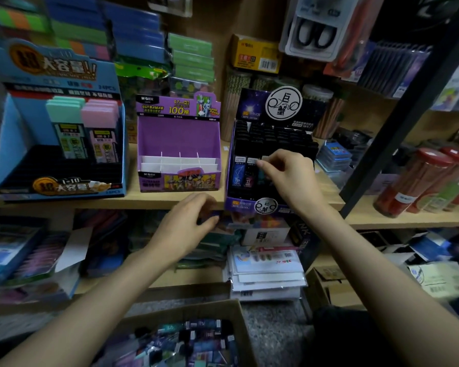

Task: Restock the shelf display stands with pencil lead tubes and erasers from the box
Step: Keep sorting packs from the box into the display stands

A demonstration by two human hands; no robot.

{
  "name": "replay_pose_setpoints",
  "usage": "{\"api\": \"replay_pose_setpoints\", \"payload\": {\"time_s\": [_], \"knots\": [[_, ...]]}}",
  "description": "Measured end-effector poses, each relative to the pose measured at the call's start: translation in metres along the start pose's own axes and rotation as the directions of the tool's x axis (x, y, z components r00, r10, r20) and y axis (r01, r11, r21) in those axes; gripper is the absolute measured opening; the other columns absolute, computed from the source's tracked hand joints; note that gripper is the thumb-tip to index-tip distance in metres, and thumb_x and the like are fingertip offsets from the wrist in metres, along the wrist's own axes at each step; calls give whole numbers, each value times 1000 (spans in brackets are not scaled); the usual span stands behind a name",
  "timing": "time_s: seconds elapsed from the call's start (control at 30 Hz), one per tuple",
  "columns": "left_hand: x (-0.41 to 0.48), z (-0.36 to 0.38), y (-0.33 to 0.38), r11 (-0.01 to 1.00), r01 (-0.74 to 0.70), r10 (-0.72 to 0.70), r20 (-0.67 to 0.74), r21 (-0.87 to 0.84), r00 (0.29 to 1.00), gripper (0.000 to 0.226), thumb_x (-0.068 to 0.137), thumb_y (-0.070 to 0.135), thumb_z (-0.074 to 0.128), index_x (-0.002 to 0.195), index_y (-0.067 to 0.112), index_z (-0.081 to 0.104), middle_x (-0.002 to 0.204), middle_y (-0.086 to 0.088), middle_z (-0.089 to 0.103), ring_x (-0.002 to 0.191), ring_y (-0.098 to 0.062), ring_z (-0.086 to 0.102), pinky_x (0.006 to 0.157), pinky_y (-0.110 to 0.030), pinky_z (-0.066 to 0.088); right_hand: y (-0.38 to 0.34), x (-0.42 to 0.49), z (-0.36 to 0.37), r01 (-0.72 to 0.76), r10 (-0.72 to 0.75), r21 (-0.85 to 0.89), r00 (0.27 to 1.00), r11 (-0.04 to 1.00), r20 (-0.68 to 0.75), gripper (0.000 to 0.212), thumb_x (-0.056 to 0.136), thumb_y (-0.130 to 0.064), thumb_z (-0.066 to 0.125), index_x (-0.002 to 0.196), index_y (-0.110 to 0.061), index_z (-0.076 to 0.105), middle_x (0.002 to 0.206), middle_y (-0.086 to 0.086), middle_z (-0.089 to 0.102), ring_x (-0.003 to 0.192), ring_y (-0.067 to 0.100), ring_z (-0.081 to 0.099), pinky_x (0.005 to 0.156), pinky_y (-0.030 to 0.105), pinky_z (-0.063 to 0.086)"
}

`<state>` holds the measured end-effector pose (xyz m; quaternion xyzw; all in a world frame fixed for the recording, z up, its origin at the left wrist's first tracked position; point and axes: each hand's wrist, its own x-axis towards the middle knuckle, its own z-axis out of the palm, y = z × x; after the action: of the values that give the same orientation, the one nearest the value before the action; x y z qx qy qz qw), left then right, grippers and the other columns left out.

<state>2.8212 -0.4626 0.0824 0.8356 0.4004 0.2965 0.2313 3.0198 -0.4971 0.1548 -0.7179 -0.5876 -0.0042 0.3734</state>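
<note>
Far to your left on the shelf (154,201) stands the blue display stand (13,144), with mint and pink lead cases lined up in its upper rows. Next to it is the purple display stand (179,133), whose white dividers hold nothing that shows. Below, at the bottom edge of the view, the cardboard box (240,324) lies open with a loose heap of dark lead tubes in it. Your left hand (186,223) hangs just under the shelf edge, forearm rising from the box side. Its fingers (210,205) are curled round a small dark bundle (211,216), which I take for spare tubes, though blur hides the detail. To the right is the dark constellation stand (276,136), with two tubes (238,172) already seated at the left of its front row. Your right hand (289,173), the nearer one to this stand, reaches in from the right with the wrist bent down. Its thumb and fingers are pinched on the cap of a teal lead tube (261,176), just beside those two. The tube stands upright, its long axis following the stand's backward lean, with the slot directly beneath your fingers. The move looks like a straight push down along that axis, then letting go.
</note>
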Motion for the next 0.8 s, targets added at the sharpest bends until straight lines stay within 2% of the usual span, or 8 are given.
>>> {"api": "replay_pose_setpoints", "payload": {"time_s": [0.13,0.2,0.3,0.43,0.6,0.67,0.77,0.8], "knots": [[-36,-9,-29,996,6,-22,190,85,981,29,89,27,61,116,18,57,110,6,55,102,-9,54,89,-29,47,-5,-40,-5,135,-133,-36,989,990,61,21,91,-31,58,89,-12,65,83,1,67,79,16,61,69,31,47],[-58,-8,-50,988,83,-120,299,133,947,27,89,27,62,114,18,57,108,4,57,100,-10,56,88,-27,47,-4,-68,3,216,-208,-21,959,976,194,18,91,-29,58,92,-13,65,86,1,68,81,18,63,72,34,49],[-99,8,-85,957,269,-291,324,110,900,20,87,17,64,105,9,59,97,-2,59,90,-16,57,76,-24,42,7,-111,33,230,-187,-46,878,972,441,19,92,-32,55,95,-14,62,91,7,69,85,24,63,70,37,49],[-165,49,-126,825,565,-518,360,-31,776,12,85,-1,63,89,5,53,82,-10,55,82,-21,52,63,-22,33,39,-167,89,118,-10,-108,722,987,692,21,96,-30,51,101,-12,60,99,9,66,89,26,60,72,35,46],[-235,106,-161,616,782,-694,404,-96,596,14,85,-7,59,83,3,49,76,-7,48,86,-25,48,64,-23,35,81,-233,150,-142,240,-194,569,971,787,22,93,-25,54,104,-8,61,104,12,65,98,27,60,73,28,40],[-253,120,-172,582,812,-733,400,-47,549,12,83,0,66,88,2,55,85,-13,57,89,-29,56,73,-30,43,94,-256,170,-170,270,-212,519,962,811,23,92,-23,54,105,-6,60,104,14,64,97,29,59,76,31,42],[-268,127,-190,533,845,-807,329,49,490,37,80,12,72,110,-4,56,111,-23,56,100,-36,56,87,-39,46,107,-274,194,-227,251,-154,506,962,825,13,89,-13,57,102,-10,58,101,13,60,93,25,56,77,30,40],[-269,126,-196,536,840,-821,284,82,496,42,79,13,73,113,-2,56,116,-25,53,102,-36,54,88,-38,43,111,-276,202,-238,246,-140,512,961,823,20,88,-11,58,108,-8,59,105,13,59,97,25,56,81,29,41]]}}
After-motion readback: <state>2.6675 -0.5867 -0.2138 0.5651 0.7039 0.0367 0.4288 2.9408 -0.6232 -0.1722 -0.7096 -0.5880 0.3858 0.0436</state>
